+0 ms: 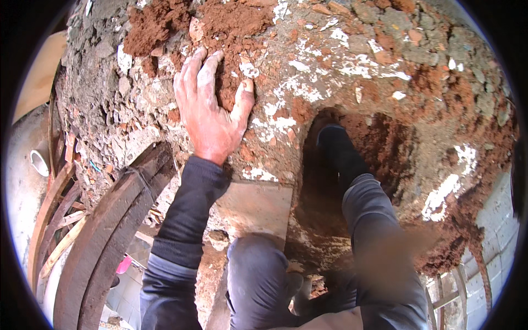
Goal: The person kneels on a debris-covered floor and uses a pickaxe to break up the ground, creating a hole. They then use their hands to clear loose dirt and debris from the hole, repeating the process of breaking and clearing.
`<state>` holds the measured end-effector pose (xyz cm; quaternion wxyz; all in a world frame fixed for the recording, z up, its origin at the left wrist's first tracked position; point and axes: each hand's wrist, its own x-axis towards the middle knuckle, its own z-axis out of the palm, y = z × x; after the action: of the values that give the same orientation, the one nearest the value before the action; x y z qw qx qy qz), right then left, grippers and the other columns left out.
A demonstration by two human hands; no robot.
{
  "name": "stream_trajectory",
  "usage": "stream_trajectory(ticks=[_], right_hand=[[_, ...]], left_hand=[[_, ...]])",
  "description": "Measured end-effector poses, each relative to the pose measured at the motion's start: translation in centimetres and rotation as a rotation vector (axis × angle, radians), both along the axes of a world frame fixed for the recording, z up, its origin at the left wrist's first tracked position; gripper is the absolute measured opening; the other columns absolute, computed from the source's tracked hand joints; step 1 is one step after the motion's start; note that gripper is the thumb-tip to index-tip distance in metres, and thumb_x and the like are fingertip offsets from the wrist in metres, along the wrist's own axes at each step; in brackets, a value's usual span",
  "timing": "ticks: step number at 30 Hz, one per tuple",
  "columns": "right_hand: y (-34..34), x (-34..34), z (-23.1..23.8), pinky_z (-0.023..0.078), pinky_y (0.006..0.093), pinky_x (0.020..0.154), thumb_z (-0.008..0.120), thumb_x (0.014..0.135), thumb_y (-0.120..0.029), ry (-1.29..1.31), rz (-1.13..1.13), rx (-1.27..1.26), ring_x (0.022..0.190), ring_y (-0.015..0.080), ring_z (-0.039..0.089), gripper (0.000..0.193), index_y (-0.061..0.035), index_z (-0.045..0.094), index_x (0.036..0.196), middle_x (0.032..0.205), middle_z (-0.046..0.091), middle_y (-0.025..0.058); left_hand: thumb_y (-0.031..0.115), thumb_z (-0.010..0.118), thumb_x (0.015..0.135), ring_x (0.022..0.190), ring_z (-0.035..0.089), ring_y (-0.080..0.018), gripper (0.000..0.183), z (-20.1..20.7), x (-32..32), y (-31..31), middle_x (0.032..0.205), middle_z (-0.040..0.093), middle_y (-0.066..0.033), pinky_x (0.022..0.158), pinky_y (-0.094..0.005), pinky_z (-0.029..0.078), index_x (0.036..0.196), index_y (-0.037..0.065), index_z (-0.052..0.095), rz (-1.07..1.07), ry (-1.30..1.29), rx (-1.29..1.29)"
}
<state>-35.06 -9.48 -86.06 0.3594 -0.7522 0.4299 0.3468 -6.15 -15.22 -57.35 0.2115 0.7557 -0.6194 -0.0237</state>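
My left hand (212, 110) lies palm down on the rough ground, fingers spread, its fingertips beside loose red soil (234, 33). Nothing is held in it. On the right, my right arm (344, 157) reaches down into a squarish hole (388, 146) with red earth walls. Past the dark cuff, my right hand is lost in the shadow at the hole's far left corner, so its fingers and anything in them are hidden. A flat, pale brown slab (256, 206) borders the hole on its near left side, just in front of my knee (256, 269).
Curved wooden beams (110, 236) rise at the left, with thinner timber pieces (52, 214) and a white pipe end (39, 162) beyond. White flakes (302, 85) and rubble cover the ground. Red soil (451, 242) is heaped at the right edge, above grey blockwork (498, 247).
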Motion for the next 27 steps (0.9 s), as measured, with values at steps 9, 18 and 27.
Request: stream_trajectory(ticks=[9, 18, 27], right_hand=[[1.6, 0.6, -4.9, 0.052, 0.0484, 0.093, 0.049, 0.098, -0.046, -0.061, 0.071, 0.145, 0.104, 0.0362, 0.067, 0.043, -0.0119, 0.071, 0.113, 0.111, 0.07, 0.0187], [0.8, 0.4, -4.4, 0.052, 0.0474, 0.09, 0.053, 0.096, -0.044, -0.072, 0.122, 0.291, 0.103, 0.0356, 0.067, 0.04, -0.012, 0.071, 0.112, 0.113, 0.07, 0.0177], [0.0, -0.2, 4.8, 0.053, 0.0464, 0.088, 0.057, 0.093, -0.042, -0.026, 0.2, 0.655, 0.103, 0.035, 0.068, 0.038, -0.0121, 0.072, 0.11, 0.115, 0.07, 0.0167]], left_hand=[[0.026, 0.071, 0.087, 0.13, 0.046, -0.039, 0.057, 0.1, -0.1, 0.3, 0.141, 0.05, -0.023, 0.111, -0.0497, 0.034, 0.136, 0.003, 0.055, -0.002, 0.015, 0.056], [0.025, 0.073, 0.084, 0.13, 0.044, -0.0401, 0.059, -0.3, 0.6, -0.5, 0.14, 0.05, -0.0227, 0.112, -0.0516, 0.033, 0.136, 0.003, 0.055, -0.021, 0.064, -0.027], [0.029, 0.075, 0.08, 0.131, 0.043, -0.0412, 0.061, 0.5, 0.2, 0.1, 0.14, 0.049, -0.0204, 0.114, -0.0547, 0.03, 0.132, 0.006, 0.056, 0.005, 0.014, 0.013]])
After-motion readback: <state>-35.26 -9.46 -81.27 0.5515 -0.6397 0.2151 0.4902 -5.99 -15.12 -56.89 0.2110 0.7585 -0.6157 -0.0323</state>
